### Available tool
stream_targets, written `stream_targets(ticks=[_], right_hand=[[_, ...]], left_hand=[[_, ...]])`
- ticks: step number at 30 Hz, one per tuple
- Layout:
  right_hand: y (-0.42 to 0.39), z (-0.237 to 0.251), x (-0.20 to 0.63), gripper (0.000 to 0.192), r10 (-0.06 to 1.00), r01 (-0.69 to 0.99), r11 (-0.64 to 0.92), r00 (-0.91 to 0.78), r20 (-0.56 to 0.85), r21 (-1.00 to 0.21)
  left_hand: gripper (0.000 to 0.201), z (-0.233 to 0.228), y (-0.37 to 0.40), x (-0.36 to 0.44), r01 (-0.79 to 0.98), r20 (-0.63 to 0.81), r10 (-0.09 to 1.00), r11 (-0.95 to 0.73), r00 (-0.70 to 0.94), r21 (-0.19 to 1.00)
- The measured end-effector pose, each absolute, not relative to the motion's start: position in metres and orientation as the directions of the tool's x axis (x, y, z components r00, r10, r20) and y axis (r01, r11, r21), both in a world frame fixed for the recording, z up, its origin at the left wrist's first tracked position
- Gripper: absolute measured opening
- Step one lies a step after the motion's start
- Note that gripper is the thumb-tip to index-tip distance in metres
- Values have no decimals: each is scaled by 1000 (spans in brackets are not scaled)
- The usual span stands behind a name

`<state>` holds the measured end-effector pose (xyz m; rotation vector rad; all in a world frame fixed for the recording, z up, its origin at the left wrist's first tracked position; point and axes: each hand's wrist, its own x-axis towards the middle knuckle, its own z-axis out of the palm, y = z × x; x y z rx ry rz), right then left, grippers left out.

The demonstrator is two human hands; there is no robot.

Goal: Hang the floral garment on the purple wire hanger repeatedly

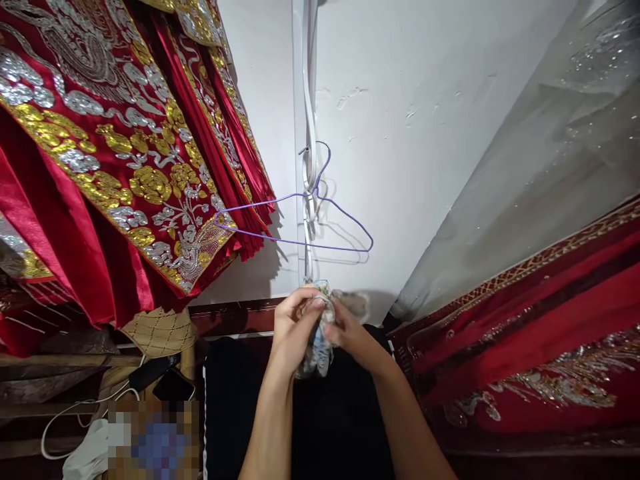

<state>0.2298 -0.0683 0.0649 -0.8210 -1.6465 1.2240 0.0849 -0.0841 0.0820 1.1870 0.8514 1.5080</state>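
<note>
Background is a white painted wall (pixel 425 133) with a white cord (pixel 311 100) running down it, viewed from above with garments hanging on either side. At the lower centre, the fingers of both hands are closed on a small bundle of patterned cloth (pixel 320 347), pale with blue and grey markings; its exact nature cannot be determined. The left hand (pixel 295 327) pinches the upper edge of the bundle with curled fingers, and the right hand (pixel 353 333) grips it from the opposite side, the two hands touching across it. Part of the cloth hangs below the hands, in front of a black surface (pixel 330 420). Directly above the hands, a purple wire hanger (pixel 300 230) hangs bare at the wall cord. To the left hang red satin garments (pixel 100 167) with heavy gold and silver embroidery, their hems overlapping the hanger's left end. To the right, a clear plastic cover (pixel 550 133) lies above a further red embroidered garment (pixel 540 333). At lower left, a white cable (pixel 75 410) and a dark phone (pixel 173 385) rest on wooden furniture.
</note>
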Motion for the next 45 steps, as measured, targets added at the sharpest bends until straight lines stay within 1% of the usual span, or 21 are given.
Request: stream_targets(ticks=[2,4,5,6,8,10,12,13,15,17,18,21,25,28,30,33,35,37,39,42,45], right_hand=[[-66,72,227,43,876,54,324,-395,278,-944],[-56,79,229,21,857,110,380,-415,305,-919],[-49,83,232,9,839,108,418,-427,338,-902],[-39,88,235,6,823,92,460,-418,385,-883],[-13,98,240,7,815,51,533,-301,496,-845],[20,107,242,32,819,53,570,-116,562,-820],[55,109,242,53,821,111,570,-28,571,-814],[71,108,242,49,830,147,552,-8,557,-821],[96,101,246,30,862,224,495,-6,506,-840],[108,92,256,21,886,261,453,-23,464,-852],[108,89,263,20,889,269,450,-38,457,-852],[96,86,289,18,881,310,464,-63,469,-830],[66,95,316,20,879,393,448,-31,475,-803],[49,102,323,17,878,386,439,8,479,-812],[42,105,323,15,879,371,439,11,476,-818],[33,106,320,16,876,373,445,8,482,-814],[29,106,319,17,879,372,445,-5,477,-815],[27,105,318,18,885,357,439,-13,466,-824],[26,105,317,17,891,338,431,-10,454,-837],[26,105,312,15,906,298,408,-19,422,-863],[22,105,303,14,922,261,384,-53,384,-886]], left_hand=[[19,86,-83,79,-76,360,931,-364,-53,928],[26,84,-78,67,65,380,925,-378,-22,924],[30,82,-74,60,110,346,938,-347,31,931],[32,80,-71,54,144,284,952,-299,114,943],[32,73,-66,44,240,128,945,-205,300,949],[36,68,-64,36,386,26,920,-190,392,903],[25,65,-64,27,545,5,933,-215,360,810],[16,65,-65,21,625,2,949,-210,316,752],[20,66,-66,5,751,-14,974,-164,225,640],[16,69,-66,-13,825,-33,982,-135,183,549],[12,72,-66,-23,843,-37,980,-149,196,517],[23,83,-64,-43,881,-13,966,-231,259,414],[18,113,-52,-48,923,243,942,-290,229,253],[23,141,-35,-45,907,363,907,-323,214,271],[23,154,-21,-46,899,296,931,-306,214,314],[22,160,2,-51,906,20,976,-209,218,369],[20,158,13,-53,902,-44,974,-189,224,389],[19,157,20,-52,891,64,972,-234,227,388],[18,160,24,-48,890,240,948,-285,208,356],[20,172,24,-38,858,498,840,-407,217,313],[11,182,24,-27,724,617,716,-609,326,324]])
